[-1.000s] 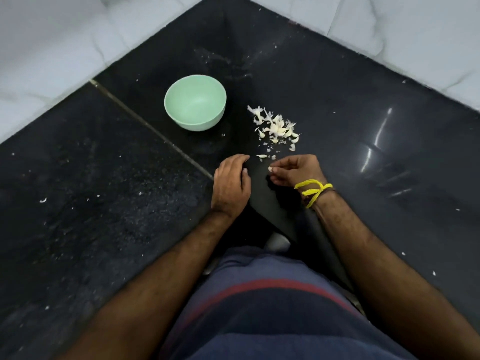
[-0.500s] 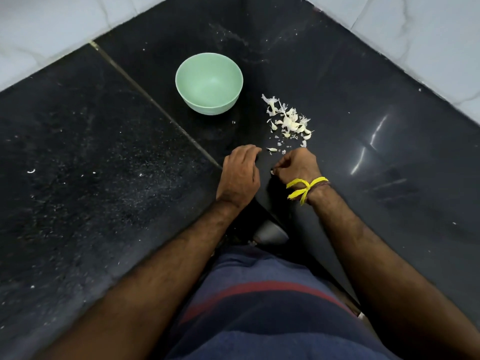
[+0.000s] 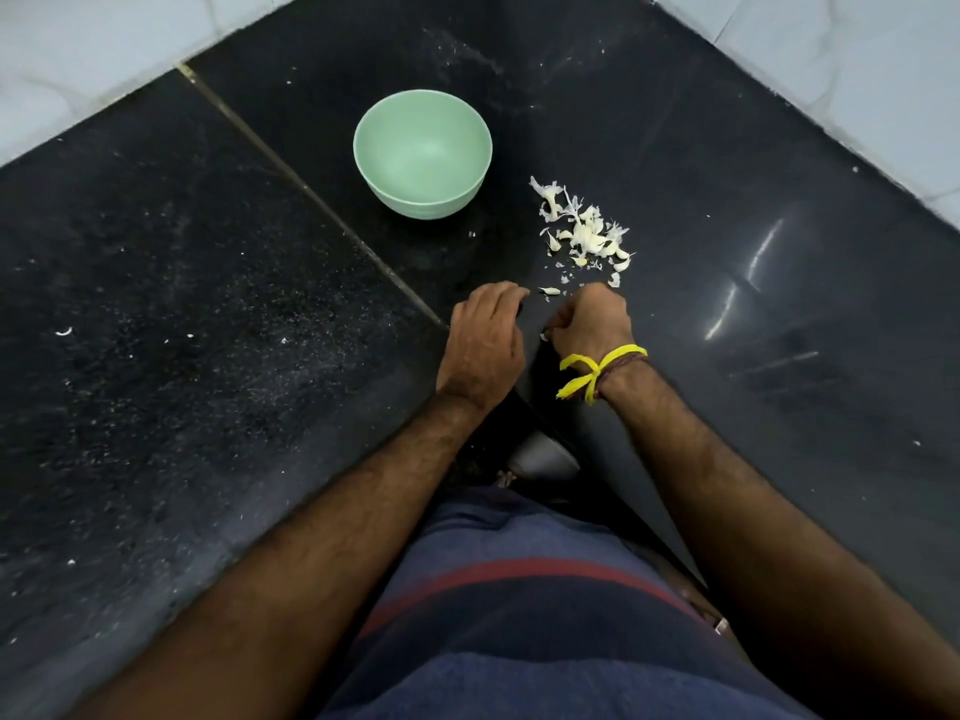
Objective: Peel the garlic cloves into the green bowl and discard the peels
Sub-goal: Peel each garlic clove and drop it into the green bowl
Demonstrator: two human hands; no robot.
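since a second ago the right hand (image 3: 592,322) with the yellow thread wristband (image 3: 597,368) has curled from a loose sideways pinch into a tight fist, knuckles now turned toward the far pile of white garlic peels (image 3: 584,233). the left hand (image 3: 483,340) has edged closer, its fingers (image 3: 506,293) bent down onto the black stone surface (image 3: 208,304).

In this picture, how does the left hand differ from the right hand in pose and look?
The left hand lies flatter, its fingers bent loosely down toward the counter; the right hand is curled into a tighter fist. The right hand pinches a small pale bit at its fingertips, while nothing shows in the left hand. The right wrist wears a yellow thread; the left wrist is bare. Both are near the garlic peels.
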